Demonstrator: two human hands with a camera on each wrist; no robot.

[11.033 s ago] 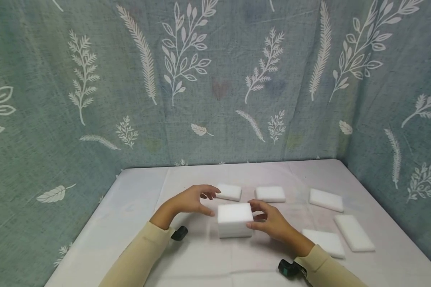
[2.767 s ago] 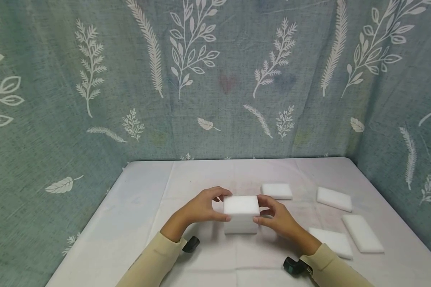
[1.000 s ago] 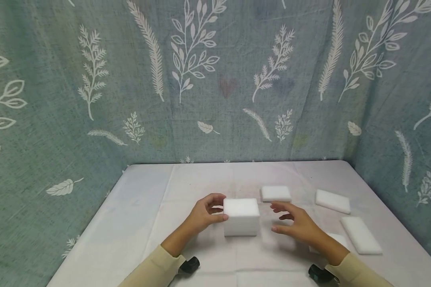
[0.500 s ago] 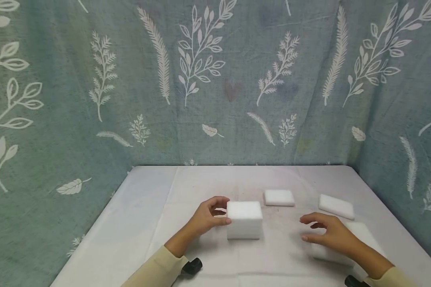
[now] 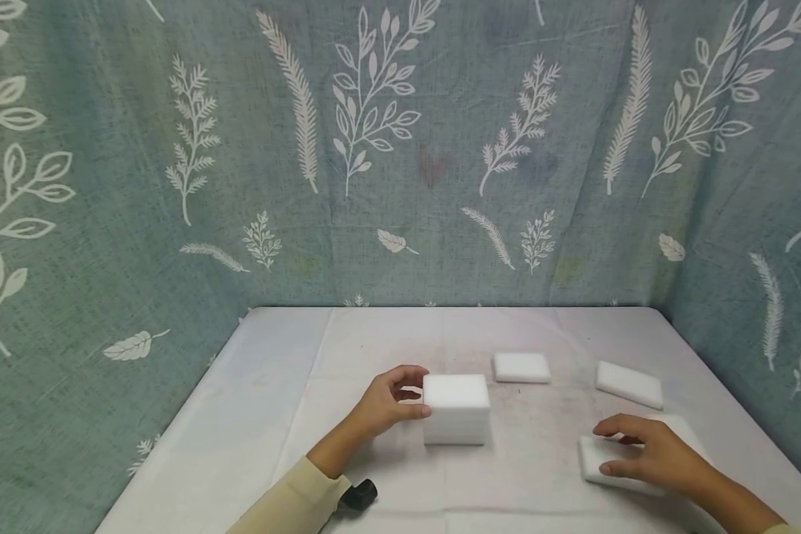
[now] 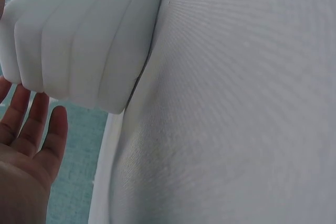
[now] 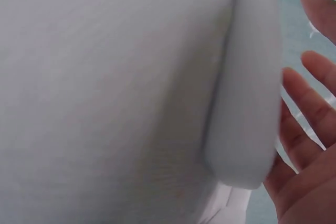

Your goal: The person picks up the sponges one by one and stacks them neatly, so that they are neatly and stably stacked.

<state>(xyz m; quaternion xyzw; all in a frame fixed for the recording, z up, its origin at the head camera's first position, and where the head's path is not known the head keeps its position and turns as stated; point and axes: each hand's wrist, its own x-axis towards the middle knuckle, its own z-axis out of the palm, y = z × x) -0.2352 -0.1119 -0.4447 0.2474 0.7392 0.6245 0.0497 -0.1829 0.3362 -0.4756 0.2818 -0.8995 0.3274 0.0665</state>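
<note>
"On the left?"

"Left grip (image 5: 389, 404), a bare hand: slack, unclenched, with thumb and fingertips just resting at the left edge of an upright stack of white, rectangular, foam-like slabs (image 5: 455, 415)."

"Placed where?"

"Around the middle of the white, cloth-covered surface (image 5: 347, 348), with sides roughly flush."

"And on the right?"

"Right grip (image 5: 654, 454), also bare: relaxed, thumb apart from fingers, right over a loose white near-right slab (image 5: 592, 461). Touching it or not? Impossible to tell."

"Around those?"

"A flat white far slab (image 5: 521, 368) behind and to the right of the stack, an angled white slab (image 5: 629, 384) farther right, and a half-hidden white slab (image 5: 679, 430) just beyond the near-right slab."

"In the way?"

"Right grip and forearm, across parts of both nearer slabs. By the left cuff of a beige sleeve (image 5: 300, 489), a small black device (image 5: 359, 495), too dark for reading any lettering."

"Markings?"

"Pale leaf and sprig prints on grey-green hanging fabric (image 5: 434, 271), behind and beside the surface."
</note>
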